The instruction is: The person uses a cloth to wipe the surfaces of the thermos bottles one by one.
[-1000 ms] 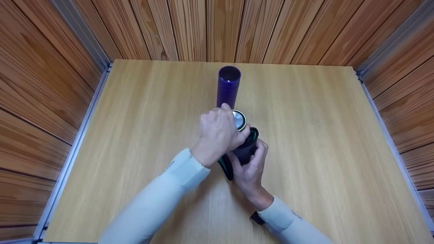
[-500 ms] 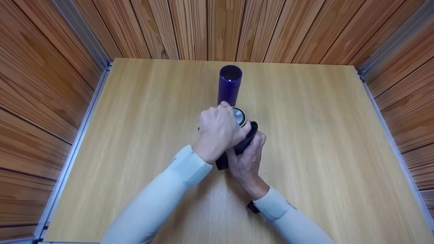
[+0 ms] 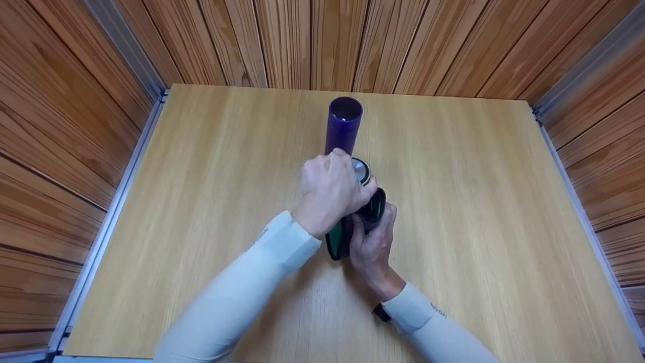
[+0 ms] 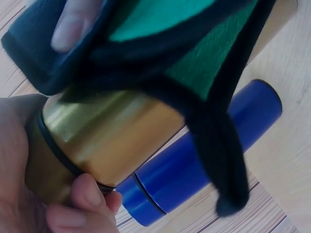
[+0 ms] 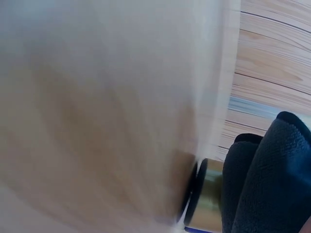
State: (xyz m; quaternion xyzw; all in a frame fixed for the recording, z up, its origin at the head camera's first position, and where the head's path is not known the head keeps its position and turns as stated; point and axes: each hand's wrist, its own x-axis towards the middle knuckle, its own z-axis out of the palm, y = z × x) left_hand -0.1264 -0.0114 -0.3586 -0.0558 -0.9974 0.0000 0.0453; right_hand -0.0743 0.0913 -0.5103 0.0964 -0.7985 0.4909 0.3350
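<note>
Gold flask [image 4: 112, 141] tilted, lid end up-away; cloth [image 3: 373, 212] wraps body.

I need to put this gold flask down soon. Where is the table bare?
Bare table lies right of the hands, and more left of the left hand. The middle is crowded: the blue flask stands just behind the gold flask and cloth.
</note>
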